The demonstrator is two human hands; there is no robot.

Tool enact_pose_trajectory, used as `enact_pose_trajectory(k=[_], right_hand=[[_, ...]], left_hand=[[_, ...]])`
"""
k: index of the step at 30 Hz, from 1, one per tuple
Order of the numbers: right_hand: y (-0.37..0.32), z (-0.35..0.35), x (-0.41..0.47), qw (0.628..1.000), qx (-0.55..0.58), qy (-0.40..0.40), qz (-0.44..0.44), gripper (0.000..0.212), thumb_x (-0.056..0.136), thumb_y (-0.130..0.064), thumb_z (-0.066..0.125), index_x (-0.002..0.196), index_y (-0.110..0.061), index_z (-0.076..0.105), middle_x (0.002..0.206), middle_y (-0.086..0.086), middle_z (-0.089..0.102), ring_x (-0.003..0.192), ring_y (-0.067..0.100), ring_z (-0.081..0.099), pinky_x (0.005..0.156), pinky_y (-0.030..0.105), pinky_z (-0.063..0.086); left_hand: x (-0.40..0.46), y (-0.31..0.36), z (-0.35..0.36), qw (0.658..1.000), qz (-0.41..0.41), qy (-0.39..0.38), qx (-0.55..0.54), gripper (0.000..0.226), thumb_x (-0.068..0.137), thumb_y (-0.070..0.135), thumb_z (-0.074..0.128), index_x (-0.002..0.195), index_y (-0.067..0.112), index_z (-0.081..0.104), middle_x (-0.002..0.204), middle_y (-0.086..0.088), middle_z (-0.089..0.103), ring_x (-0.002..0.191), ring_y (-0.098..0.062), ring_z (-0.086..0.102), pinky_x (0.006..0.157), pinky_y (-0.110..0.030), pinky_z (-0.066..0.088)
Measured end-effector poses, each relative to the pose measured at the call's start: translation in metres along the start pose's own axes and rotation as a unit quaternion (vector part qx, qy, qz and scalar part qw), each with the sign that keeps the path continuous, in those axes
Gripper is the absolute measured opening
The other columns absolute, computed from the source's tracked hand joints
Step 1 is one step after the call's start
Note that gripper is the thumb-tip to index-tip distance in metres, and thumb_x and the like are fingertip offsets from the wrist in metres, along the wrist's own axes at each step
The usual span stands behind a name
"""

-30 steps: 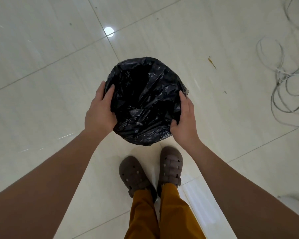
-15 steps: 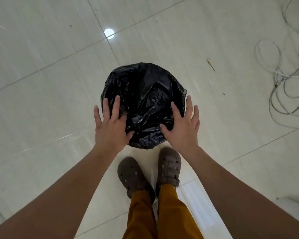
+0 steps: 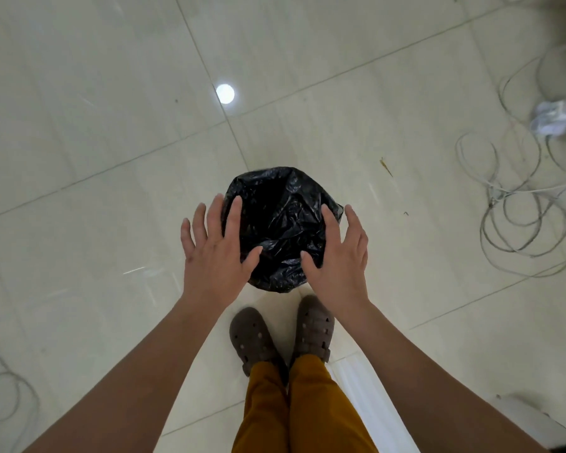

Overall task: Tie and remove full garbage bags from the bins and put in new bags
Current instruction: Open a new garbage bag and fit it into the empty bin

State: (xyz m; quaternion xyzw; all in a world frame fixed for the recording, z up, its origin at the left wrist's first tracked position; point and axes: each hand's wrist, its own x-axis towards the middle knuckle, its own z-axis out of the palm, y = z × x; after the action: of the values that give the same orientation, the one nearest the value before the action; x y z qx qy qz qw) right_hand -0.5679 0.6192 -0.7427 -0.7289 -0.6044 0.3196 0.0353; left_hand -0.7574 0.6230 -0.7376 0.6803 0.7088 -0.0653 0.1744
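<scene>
A small round bin stands on the tiled floor just ahead of my feet, fully wrapped by a black garbage bag (image 3: pixel 280 220) that lines its mouth and hangs over the rim, so the bin itself is hidden. My left hand (image 3: pixel 214 253) hovers above the bag's left side, fingers spread and straight, holding nothing. My right hand (image 3: pixel 339 259) hovers above the right side in the same way. Whether either palm touches the bag is unclear.
Loose grey cables (image 3: pixel 517 204) coil on the floor at the right, with a white object (image 3: pixel 556 117) among them. More cable (image 3: pixel 0 397) lies at the lower left. My brown clogs (image 3: pixel 283 336) stand right behind the bin. A white object (image 3: pixel 533 423) sits at the lower right.
My hands let go of the bag's rim and lifted away with fingers spread. The view has pulled back, so the bin looks smaller and farther.
</scene>
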Motion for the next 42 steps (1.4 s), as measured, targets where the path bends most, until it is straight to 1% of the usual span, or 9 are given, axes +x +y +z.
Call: enact_pose_trajectory(k=[4,12,18,23,27,31,34,36,42], right_hand=[[-0.034,-0.04,-0.008,1.0,0.016,-0.006,-0.007,0.075,0.091,-0.028,0.06,0.152,-0.025,0.016,0.156,0.008,0.009,0.141,0.028,0.017,0.116,0.049,0.024],[-0.099,-0.123,-0.025,0.998,0.022,-0.005,-0.057,0.069,0.091,-0.026,0.06,0.15,-0.021,0.025,0.151,0.007,0.019,0.136,0.026,0.025,0.113,0.045,0.028],[-0.146,-0.15,-0.023,0.997,0.044,0.016,-0.061,0.061,0.092,-0.021,0.06,0.147,-0.018,0.033,0.148,0.009,0.025,0.132,0.023,0.027,0.109,0.035,0.029],[-0.214,-0.145,-0.009,0.997,0.033,0.004,-0.077,0.056,0.093,-0.022,0.058,0.145,-0.019,0.036,0.145,0.006,0.029,0.131,0.021,0.03,0.109,0.035,0.031],[-0.285,-0.132,0.009,0.995,0.037,0.017,-0.09,0.056,0.093,-0.021,0.059,0.144,-0.019,0.038,0.141,0.004,0.034,0.129,0.019,0.032,0.105,0.026,0.028],[-0.374,-0.111,0.036,0.995,0.06,0.022,-0.075,0.056,0.091,-0.02,0.061,0.143,-0.016,0.039,0.14,0.006,0.035,0.127,0.021,0.032,0.101,0.033,0.039],[-0.441,-0.098,0.058,0.994,0.068,0.029,-0.081,0.056,0.091,-0.019,0.062,0.143,-0.014,0.04,0.14,0.01,0.036,0.126,0.023,0.033,0.101,0.027,0.029],[-0.483,-0.094,0.073,0.993,0.078,0.027,-0.084,0.055,0.092,-0.02,0.061,0.142,-0.015,0.04,0.141,0.009,0.035,0.127,0.023,0.033,0.103,0.029,0.03],[-0.573,-0.116,0.129,0.99,0.081,0.032,-0.115,0.053,0.092,-0.022,0.06,0.141,-0.018,0.041,0.142,0.007,0.033,0.129,0.022,0.031,0.107,0.034,0.032]], left_hand=[[-0.008,0.004,-0.047,1.0,-0.023,-0.003,-0.007,0.073,0.093,0.047,0.05,0.153,0.016,0.02,0.156,-0.017,0.021,0.143,-0.038,0.018,0.116,-0.056,0.011],[-0.028,-0.007,-0.15,0.999,-0.042,0.015,-0.029,0.064,0.096,0.042,0.047,0.15,0.014,0.027,0.154,-0.017,0.025,0.142,-0.036,0.02,0.116,-0.053,0.011],[-0.021,-0.048,-0.194,0.998,-0.036,0.001,-0.055,0.061,0.098,0.045,0.038,0.151,0.019,0.022,0.152,-0.011,0.029,0.139,-0.027,0.026,0.115,-0.044,0.019],[0.0,-0.102,-0.222,0.998,-0.026,-0.012,-0.051,0.061,0.1,0.049,0.028,0.152,0.021,0.016,0.155,-0.007,0.024,0.14,-0.024,0.026,0.116,-0.041,0.02],[0.029,-0.161,-0.255,0.998,-0.02,-0.026,-0.044,0.062,0.1,0.05,0.027,0.154,0.022,0.012,0.157,-0.008,0.021,0.142,-0.024,0.024,0.117,-0.042,0.019],[0.055,-0.25,-0.298,0.999,-0.031,-0.025,-0.032,0.063,0.1,0.051,0.026,0.154,0.023,0.01,0.158,-0.006,0.018,0.142,-0.024,0.023,0.118,-0.043,0.017],[0.073,-0.319,-0.337,0.998,-0.061,-0.012,-0.018,0.063,0.099,0.051,0.027,0.154,0.024,0.012,0.157,-0.006,0.019,0.142,-0.024,0.023,0.117,-0.042,0.019],[0.088,-0.354,-0.364,0.996,-0.083,-0.009,-0.018,0.062,0.099,0.049,0.029,0.153,0.023,0.014,0.156,-0.007,0.02,0.142,-0.025,0.023,0.117,-0.042,0.02],[0.158,-0.394,-0.435,0.996,-0.089,0.007,-0.026,0.06,0.099,0.046,0.033,0.152,0.021,0.019,0.153,-0.009,0.023,0.139,-0.025,0.026,0.114,-0.041,0.022]])
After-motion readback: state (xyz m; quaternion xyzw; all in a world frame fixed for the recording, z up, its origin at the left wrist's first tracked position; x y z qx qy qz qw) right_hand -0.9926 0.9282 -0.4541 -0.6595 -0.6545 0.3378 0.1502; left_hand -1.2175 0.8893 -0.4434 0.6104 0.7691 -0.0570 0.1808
